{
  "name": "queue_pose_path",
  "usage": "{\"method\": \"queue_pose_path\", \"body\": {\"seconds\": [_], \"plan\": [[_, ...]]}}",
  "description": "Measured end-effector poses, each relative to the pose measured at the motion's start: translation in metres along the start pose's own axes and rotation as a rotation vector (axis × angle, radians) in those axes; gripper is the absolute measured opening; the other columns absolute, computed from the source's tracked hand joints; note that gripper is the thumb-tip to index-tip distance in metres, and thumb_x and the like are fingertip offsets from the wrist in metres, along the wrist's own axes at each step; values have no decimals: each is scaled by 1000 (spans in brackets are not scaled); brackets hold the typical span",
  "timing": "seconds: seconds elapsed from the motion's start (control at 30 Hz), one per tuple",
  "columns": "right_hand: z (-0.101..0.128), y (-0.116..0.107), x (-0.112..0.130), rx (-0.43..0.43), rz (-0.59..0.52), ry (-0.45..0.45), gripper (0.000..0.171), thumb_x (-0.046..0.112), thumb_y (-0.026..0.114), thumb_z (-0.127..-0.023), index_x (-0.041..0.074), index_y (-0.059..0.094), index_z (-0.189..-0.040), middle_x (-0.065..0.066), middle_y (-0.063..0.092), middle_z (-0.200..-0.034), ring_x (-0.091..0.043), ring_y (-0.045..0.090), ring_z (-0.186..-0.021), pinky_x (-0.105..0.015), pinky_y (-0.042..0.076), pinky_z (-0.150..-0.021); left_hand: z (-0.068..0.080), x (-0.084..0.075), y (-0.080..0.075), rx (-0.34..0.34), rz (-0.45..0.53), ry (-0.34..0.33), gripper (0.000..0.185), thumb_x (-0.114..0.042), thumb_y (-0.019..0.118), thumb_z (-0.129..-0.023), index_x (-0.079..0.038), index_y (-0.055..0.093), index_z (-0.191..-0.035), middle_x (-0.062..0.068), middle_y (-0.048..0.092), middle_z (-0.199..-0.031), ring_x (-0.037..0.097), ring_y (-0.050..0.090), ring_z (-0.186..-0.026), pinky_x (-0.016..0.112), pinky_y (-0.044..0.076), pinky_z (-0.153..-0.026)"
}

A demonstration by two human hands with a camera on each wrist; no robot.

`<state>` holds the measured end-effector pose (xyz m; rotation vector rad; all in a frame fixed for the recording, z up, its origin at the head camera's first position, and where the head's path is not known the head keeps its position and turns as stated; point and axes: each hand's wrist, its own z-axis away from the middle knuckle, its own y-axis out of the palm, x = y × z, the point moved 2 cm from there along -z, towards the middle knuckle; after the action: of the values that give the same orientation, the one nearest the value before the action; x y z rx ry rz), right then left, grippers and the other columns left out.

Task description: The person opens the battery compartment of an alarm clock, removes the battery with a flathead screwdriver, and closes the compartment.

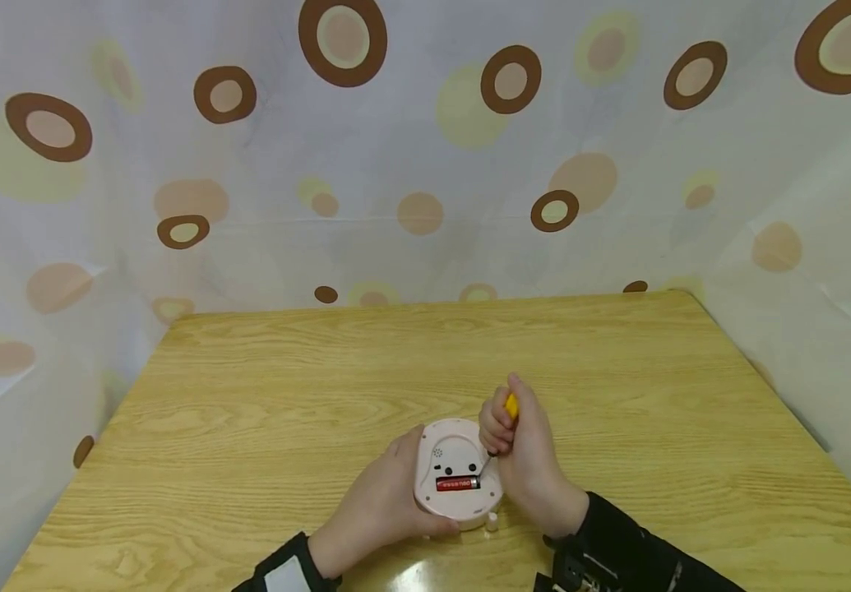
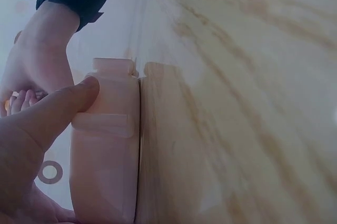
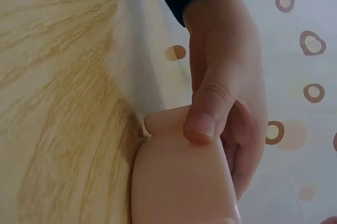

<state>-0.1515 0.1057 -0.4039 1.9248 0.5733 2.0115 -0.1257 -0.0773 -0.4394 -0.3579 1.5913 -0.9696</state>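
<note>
A pale pink alarm clock [image 1: 441, 503] lies on the table with its back facing up. In its uncovered battery slot sits a red battery [image 1: 457, 483]. My left hand [image 1: 388, 495] grips the clock's left side, and its thumb lies along the near edge; the left wrist view shows that thumb on the clock's side wall [image 2: 105, 171]. In my right hand [image 1: 532, 464] is a screwdriver [image 1: 511, 405], its yellow handle wrapped by the fingers. The thin shaft slants down to the battery's right end. The right wrist view shows my left hand [image 3: 226, 92] on the clock, not the screwdriver.
The wood-grain table [image 1: 307, 370] stretches behind and to both sides of the clock. A pale curtain [image 1: 366, 164] with brown and beige ovals hangs behind it. Short feet [image 1: 492, 521] jut from the clock's near edge.
</note>
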Motion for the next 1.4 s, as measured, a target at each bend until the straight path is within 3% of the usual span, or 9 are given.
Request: {"method": "queue_pose_path", "body": {"seconds": [0.17, 0.33, 0.63, 0.83, 1.1, 1.4], "plan": [[7, 9, -2, -59, 131, 5, 54, 30, 33, -116, 12, 32, -65, 7, 30, -57, -8, 30, -51, -22, 25, -53, 0, 0, -1, 7, 13, -7, 127, -42, 103, -63, 4, 35, -159, 20, 59, -145, 30, 62, -130, 50, 55, -108], [9, 14, -5, -30, 193, -40, 51, 23, 33, -114, 6, 32, -66, 6, 32, -57, -8, 31, -52, -21, 26, -53, 0, 0, -1, 6, 12, -5, 126, -42, 103, -63, 4, 36, -159, 19, 59, -146, 28, 62, -130, 49, 55, -109], [3, 2, -6, 55, 21, 38, 53, 33, 24, -111, 20, 35, -61, 13, 35, -51, -8, 28, -48, -28, 16, -52, 1, 1, 1, 2, 22, 8, 122, -42, 104, -61, -1, 40, -157, 13, 62, -139, 24, 63, -125, 45, 56, -105], [1, -8, -8, 114, -97, -13, 54, 31, 15, -111, 20, 31, -61, 13, 29, -52, -13, 14, -50, -35, 4, -56, 0, 0, 1, 2, 11, 10, 124, -42, 104, -61, 1, 39, -157, 15, 62, -141, 26, 63, -126, 46, 56, -105], [0, -20, -7, 99, -274, -33, 54, 33, 7, -112, 18, 24, -63, 4, 16, -56, -17, 5, -52, -34, -2, -57, 0, 0, 1, -19, -10, 19, 125, -39, 104, -61, 4, 38, -158, 20, 61, -143, 31, 63, -129, 48, 56, -108], [-1, -23, -6, 33, -295, 9, 55, 36, 11, -112, 19, 26, -62, 6, 19, -54, -16, 7, -53, -33, 0, -60, -1, 0, 1, -17, -7, 26, 124, -38, 104, -61, 3, 38, -157, 19, 62, -142, 30, 63, -128, 47, 56, -108]]}}
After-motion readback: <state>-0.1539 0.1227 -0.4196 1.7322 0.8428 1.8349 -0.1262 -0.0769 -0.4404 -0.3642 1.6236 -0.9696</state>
